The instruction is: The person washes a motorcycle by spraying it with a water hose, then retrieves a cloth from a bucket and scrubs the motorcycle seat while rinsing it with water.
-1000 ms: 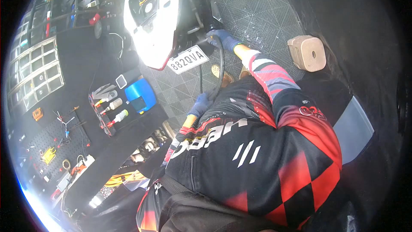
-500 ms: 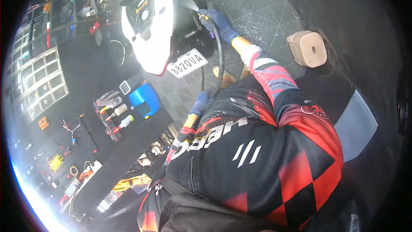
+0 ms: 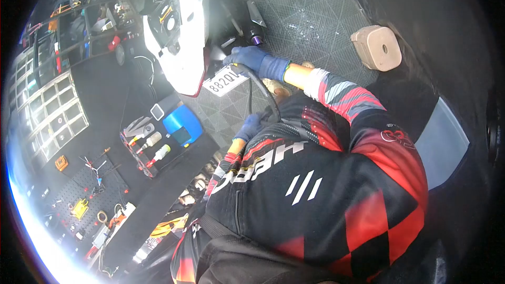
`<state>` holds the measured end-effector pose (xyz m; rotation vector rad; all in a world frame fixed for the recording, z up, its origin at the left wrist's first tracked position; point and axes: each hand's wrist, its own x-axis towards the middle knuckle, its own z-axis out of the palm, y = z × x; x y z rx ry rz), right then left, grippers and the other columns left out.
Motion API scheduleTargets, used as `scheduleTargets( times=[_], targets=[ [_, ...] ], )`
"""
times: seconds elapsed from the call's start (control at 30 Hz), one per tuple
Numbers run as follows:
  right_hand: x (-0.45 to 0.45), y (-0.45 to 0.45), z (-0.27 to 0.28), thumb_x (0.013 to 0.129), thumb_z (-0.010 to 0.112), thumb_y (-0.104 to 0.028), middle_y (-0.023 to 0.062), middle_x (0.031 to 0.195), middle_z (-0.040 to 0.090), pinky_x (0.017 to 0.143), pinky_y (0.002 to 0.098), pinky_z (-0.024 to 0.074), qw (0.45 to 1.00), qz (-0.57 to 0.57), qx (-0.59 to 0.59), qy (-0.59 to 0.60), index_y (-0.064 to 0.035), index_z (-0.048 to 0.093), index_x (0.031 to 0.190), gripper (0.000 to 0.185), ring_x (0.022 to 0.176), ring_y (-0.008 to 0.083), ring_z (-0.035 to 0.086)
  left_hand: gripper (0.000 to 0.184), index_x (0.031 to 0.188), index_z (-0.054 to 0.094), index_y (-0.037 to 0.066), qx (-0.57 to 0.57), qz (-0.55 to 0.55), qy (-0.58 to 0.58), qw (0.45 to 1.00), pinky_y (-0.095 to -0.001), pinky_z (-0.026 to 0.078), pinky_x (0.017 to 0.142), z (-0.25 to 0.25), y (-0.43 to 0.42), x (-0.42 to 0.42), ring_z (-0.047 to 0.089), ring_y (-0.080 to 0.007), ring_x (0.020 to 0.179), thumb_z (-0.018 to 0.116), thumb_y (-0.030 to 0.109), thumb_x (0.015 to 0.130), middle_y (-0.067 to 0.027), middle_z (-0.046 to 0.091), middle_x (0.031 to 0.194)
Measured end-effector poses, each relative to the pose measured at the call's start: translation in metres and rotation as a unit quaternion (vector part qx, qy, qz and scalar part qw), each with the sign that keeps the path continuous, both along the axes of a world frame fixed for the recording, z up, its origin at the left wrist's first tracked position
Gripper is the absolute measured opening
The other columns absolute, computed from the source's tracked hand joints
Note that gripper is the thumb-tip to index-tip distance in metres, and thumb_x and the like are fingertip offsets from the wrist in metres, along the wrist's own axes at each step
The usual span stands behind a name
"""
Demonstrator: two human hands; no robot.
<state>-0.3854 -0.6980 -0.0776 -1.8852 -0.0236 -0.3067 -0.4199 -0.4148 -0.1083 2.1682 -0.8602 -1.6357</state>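
My right hand (image 3: 258,60), in a blue glove, is wrapped round a spray nozzle at the end of a black hose (image 3: 258,85). Its fingers hide most of the nozzle, and a pale haze shows past them. This hand is just above the number plate (image 3: 223,82), covering its last characters, beside the white tail (image 3: 181,66) of a motorcycle. My left hand (image 3: 251,128), also blue-gloved, is low by my waist, closed round the hose. The hose loops between both hands.
A tan stool (image 3: 376,48) stands on the tiled floor (image 3: 305,5) to the right. On the left are a blue container (image 3: 182,121), a rack of bottles (image 3: 152,141) and a pegboard (image 3: 94,179) of tools. A purple-tipped exhaust (image 3: 256,39) sticks out near my right hand.
My right hand has come down and closer to me with the nozzle, from beside the motorcycle's tail to over the number plate. The bright spray at the tip no longer shows clearly. My left hand stays on the hose.
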Motion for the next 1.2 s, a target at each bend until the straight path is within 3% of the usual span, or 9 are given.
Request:
scheduleTargets(
  times=[0.27,0.43,0.63,0.7,0.73,0.8,0.9,1.1,1.2],
  targets=[
    [-0.008,0.008,0.032,0.088,0.063,-0.023,0.0116,0.095,0.061,0.077,0.0391,0.0520,0.993,0.017,-0.116,0.027,-0.0168,0.067,0.115,0.028,0.089,0.0297,0.065,0.060,0.127,0.059,0.008,0.059,-0.060,-0.030,0.996,-0.0370,0.050,0.082,0.043,-0.036,0.001,0.068,-0.0289,0.093,0.073,0.037,0.077,-0.0187,0.070,0.102],
    [0.000,0.006,0.035,0.087,0.062,-0.021,0.0144,0.096,0.062,0.074,0.0429,0.0528,0.989,0.006,-0.149,0.014,-0.0162,0.066,0.110,0.024,0.087,0.0344,0.066,0.056,0.126,0.059,0.017,0.004,-0.049,-0.056,0.997,-0.0430,0.051,0.079,0.027,-0.024,0.000,0.066,-0.0392,0.094,0.072,0.037,0.076,-0.0219,0.068,0.100],
    [0.000,0.004,0.007,0.086,0.061,-0.028,0.0190,0.098,0.063,0.075,0.0419,0.0529,0.986,-0.017,-0.163,0.040,-0.0123,0.067,0.101,0.022,0.085,0.0375,0.067,0.049,0.123,0.062,0.018,0.028,-0.058,-0.053,0.997,-0.0444,0.051,0.080,0.027,-0.027,0.001,0.065,-0.0399,0.097,0.070,0.036,0.077,-0.0218,0.068,0.101],
    [0.009,0.006,-0.005,0.086,0.063,-0.029,0.0188,0.097,0.063,0.077,0.0392,0.0526,0.983,-0.038,0.026,0.180,-0.0119,0.067,0.102,0.024,0.087,0.0352,0.067,0.049,0.123,0.062,0.017,0.055,-0.050,-0.037,0.997,-0.0433,0.050,0.081,0.045,-0.041,0.002,0.065,-0.0391,0.097,0.070,0.035,0.078,-0.0211,0.068,0.102],
    [0.008,0.001,0.004,0.086,0.063,-0.029,0.0188,0.097,0.063,0.077,0.0392,0.0526,0.983,-0.035,0.025,0.179,-0.0119,0.067,0.102,0.024,0.087,0.0352,0.067,0.049,0.123,0.062,0.015,0.083,-0.043,-0.020,0.995,-0.0422,0.050,0.081,0.050,-0.045,0.002,0.065,-0.0383,0.098,0.069,0.035,0.079,-0.0205,0.068,0.103],
    [0.006,-0.012,0.019,0.086,0.065,-0.027,0.0184,0.096,0.063,0.078,0.0375,0.0528,0.961,-0.056,0.204,0.179,-0.0139,0.067,0.108,0.026,0.089,0.0328,0.067,0.051,0.124,0.061,0.013,0.078,-0.032,-0.014,0.996,-0.0407,0.050,0.082,0.046,-0.041,0.001,0.065,-0.0369,0.097,0.069,0.036,0.079,-0.0194,0.068,0.104],
    [0.021,-0.014,-0.019,0.085,0.066,-0.024,0.0169,0.097,0.062,0.078,0.0374,0.0532,0.951,-0.064,0.279,0.113,-0.0143,0.067,0.111,0.027,0.089,0.0314,0.067,0.053,0.125,0.060,0.009,0.043,-0.032,-0.023,0.998,-0.0383,0.050,0.084,0.030,-0.030,0.002,0.066,-0.0335,0.096,0.070,0.035,0.080,-0.0181,0.068,0.106],
    [0.004,-0.026,0.018,0.086,0.065,-0.015,0.0134,0.098,0.062,0.077,0.0371,0.0532,0.969,-0.088,0.159,0.165,-0.0146,0.067,0.113,0.027,0.087,0.0288,0.066,0.055,0.127,0.059,0.005,0.063,-0.016,-0.016,0.998,-0.0354,0.049,0.089,0.020,-0.024,0.003,0.066,-0.0292,0.104,0.071,0.030,0.080,-0.0178,0.068,0.111],
    [0.023,-0.034,0.008,0.091,0.061,-0.019,0.0112,0.096,0.062,0.072,0.0353,0.0533,0.941,-0.063,0.311,0.118,-0.0155,0.067,0.114,0.024,0.082,0.0259,0.066,0.055,0.126,0.059,0.003,0.023,0.029,0.006,0.999,-0.0346,0.049,0.091,0.024,-0.025,0.003,0.065,-0.0298,0.108,0.071,0.030,0.080,-0.0170,0.068,0.114]
  ],
)
